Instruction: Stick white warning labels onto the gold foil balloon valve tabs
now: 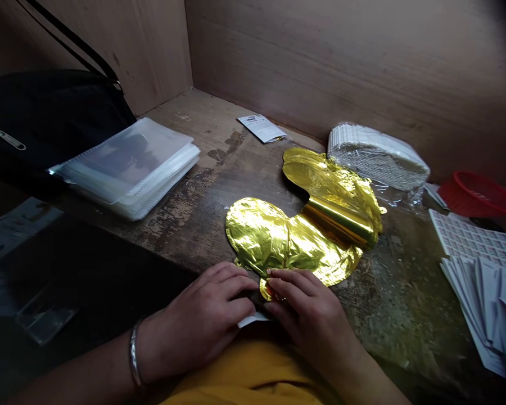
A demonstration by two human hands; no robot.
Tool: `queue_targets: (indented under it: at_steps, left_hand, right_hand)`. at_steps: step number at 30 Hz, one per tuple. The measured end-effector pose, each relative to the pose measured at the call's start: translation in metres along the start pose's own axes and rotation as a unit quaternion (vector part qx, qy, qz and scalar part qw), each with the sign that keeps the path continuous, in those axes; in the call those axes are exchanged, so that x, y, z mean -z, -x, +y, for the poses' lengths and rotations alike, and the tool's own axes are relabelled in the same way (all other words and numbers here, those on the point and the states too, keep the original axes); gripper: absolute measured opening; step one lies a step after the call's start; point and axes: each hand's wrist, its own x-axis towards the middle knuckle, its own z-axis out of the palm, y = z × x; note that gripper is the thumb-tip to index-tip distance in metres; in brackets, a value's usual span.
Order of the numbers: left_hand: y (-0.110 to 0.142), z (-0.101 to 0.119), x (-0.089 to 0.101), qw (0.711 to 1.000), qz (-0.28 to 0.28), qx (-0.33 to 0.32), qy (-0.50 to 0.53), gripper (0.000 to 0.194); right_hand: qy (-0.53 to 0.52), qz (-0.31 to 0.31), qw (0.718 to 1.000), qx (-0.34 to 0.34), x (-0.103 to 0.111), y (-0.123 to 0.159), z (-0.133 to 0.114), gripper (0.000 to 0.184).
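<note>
- gold foil: lies on the worn tabletop, in front of the person; crinkled, shiny, with a rolled fold across its middle. its near end reaches the tabletop's near edge.
- right hand: fingers bent, gripping the near end of the foil.
- left hand: fingers curled, just beside that same end; whether it grips anything, cannot tell. bangle on the wrist.
- white slip: partly hidden, between the two hands, by the left thumb.
- clear sleeves: stacked left of the foil, next to a black bag.
- white packet: flat, beyond the foil, near the back wall.
- wrapped stack: white, in clear film, just behind the foil's far part.
- red basket: far right, beyond a printed sheet.
- papers: fanned at right, overlapping the sheet.
- yellow cloth: below the hands.
</note>
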Motion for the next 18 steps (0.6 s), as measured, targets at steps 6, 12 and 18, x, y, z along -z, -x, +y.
queue_targets:
  at_steps: [6,12,18]
  left_hand:
    - [-0.002,0.005,0.010,1.000,-0.021,0.009,-0.013,0.017]
    - [-0.013,0.008,0.006,0.999,-0.005,-0.021,-0.048,0.011]
    - [-0.018,0.007,-0.008,0.993,-0.006,-0.029,-0.112,0.006]
  right_hand:
    - [-0.130,0.034,0.981,-0.141,0.000,-0.005,0.007,0.011]
    - [-0.316,-0.004,0.898,-0.307,0.017,-0.023,0.016,0.032]
    - [-0.389,-0.022,0.860,-0.328,0.025,-0.029,0.022,0.038]
